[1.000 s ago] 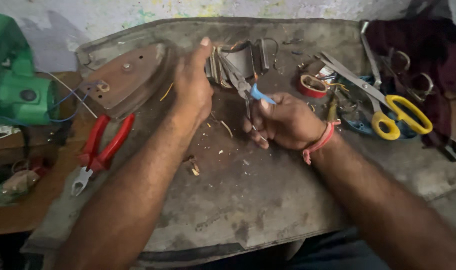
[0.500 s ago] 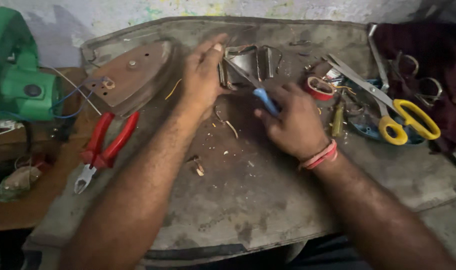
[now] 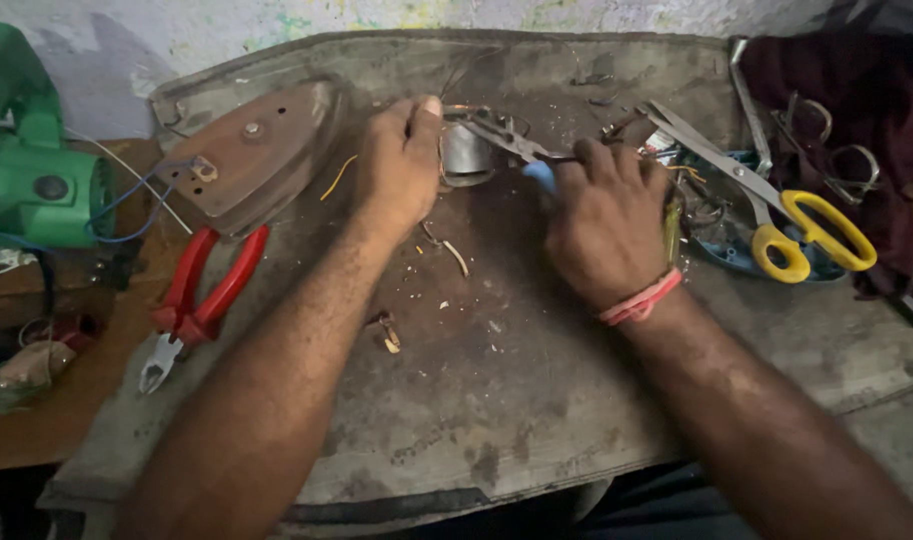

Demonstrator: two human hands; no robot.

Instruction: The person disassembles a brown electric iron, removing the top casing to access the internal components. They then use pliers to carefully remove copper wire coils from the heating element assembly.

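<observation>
Head view: left hand gripping dull metal part, right hand closed around blue-handled pliers

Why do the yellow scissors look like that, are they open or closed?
Closed: the yellow-handled scissors lie flat with both blades together and loops side by side.

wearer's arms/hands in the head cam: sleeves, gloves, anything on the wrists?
Both forearms are bare, no sleeves in view, and no gloves on either hand. The right hand has a pinkish-red band around the wrist. The left hand and its wrist carry nothing: no watch or band, and no rings show on the fingers.
</observation>
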